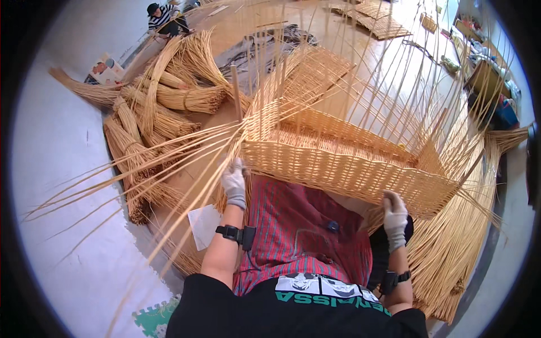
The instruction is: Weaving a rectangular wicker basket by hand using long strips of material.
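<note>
A rectangular wicker basket (332, 169) with woven sides is held tilted across my lap. Long unwoven rods (191, 147) fan out from its left corner, and more stand up from its far side. My left hand (234, 183), in a white glove, grips the basket's lower left corner, with the fingertips partly hidden among the rods. At the lower front edge toward the right, my gloved right hand (395, 219) has its fingers curled against the wicker. Under the basket a red striped apron (304, 225) covers my lap.
Bundles of rods (152, 112) are heaped at the left beside the white wall. Loose long rods (451, 253) lie at the right. Woven panels (375, 19) rest on the far floor, with dark plastic sheeting (265, 45) nearer. Another person (168, 19) sits at the far left.
</note>
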Tool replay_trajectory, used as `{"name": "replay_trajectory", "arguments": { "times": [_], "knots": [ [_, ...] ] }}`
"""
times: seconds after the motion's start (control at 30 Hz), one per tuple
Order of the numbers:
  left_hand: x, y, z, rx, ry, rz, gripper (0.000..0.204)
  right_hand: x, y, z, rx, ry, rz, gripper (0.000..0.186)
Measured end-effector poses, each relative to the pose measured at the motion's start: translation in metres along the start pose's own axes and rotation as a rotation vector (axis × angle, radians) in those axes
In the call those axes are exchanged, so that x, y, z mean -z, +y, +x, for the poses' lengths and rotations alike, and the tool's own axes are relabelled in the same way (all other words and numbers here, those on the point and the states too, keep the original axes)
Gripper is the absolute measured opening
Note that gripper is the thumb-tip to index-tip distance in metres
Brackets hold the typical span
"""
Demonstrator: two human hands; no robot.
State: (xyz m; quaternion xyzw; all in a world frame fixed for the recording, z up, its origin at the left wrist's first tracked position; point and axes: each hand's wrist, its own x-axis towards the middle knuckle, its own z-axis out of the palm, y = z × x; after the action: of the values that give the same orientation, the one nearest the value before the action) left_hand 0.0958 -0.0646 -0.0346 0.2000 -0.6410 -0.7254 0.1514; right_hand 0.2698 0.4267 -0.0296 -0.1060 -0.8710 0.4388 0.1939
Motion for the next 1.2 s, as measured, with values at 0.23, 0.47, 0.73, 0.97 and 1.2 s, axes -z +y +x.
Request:
{"name": "replay_trajectory", "arguments": {
  "times": [0.23,0.47,0.73,0.97,1.2],
  "knots": [
    [0.029,0.053,0.007,-0.126,-0.062,0.050,0.023,-0.155,-0.238,0.021,0.212,-0.807,0.047,0.021],
    [0.060,0.123,-0.021,0.058,-0.651,-0.269,0.051,-0.272,-0.348,-0.002,1.202,-0.956,0.285,0.049],
    [-0.024,0.149,0.014,-0.657,-0.412,-0.069,0.072,-0.226,-0.298,0.000,0.972,-0.859,0.097,0.023],
    [-0.007,0.113,0.040,-0.440,-0.298,-0.346,0.036,-0.203,-0.202,0.124,-0.013,-0.208,0.993,0.043],
    [-0.037,0.056,-0.003,-0.284,-0.107,0.076,0.070,-0.191,-0.150,0.091,0.110,-0.001,0.424,0.023]
  ]
}}
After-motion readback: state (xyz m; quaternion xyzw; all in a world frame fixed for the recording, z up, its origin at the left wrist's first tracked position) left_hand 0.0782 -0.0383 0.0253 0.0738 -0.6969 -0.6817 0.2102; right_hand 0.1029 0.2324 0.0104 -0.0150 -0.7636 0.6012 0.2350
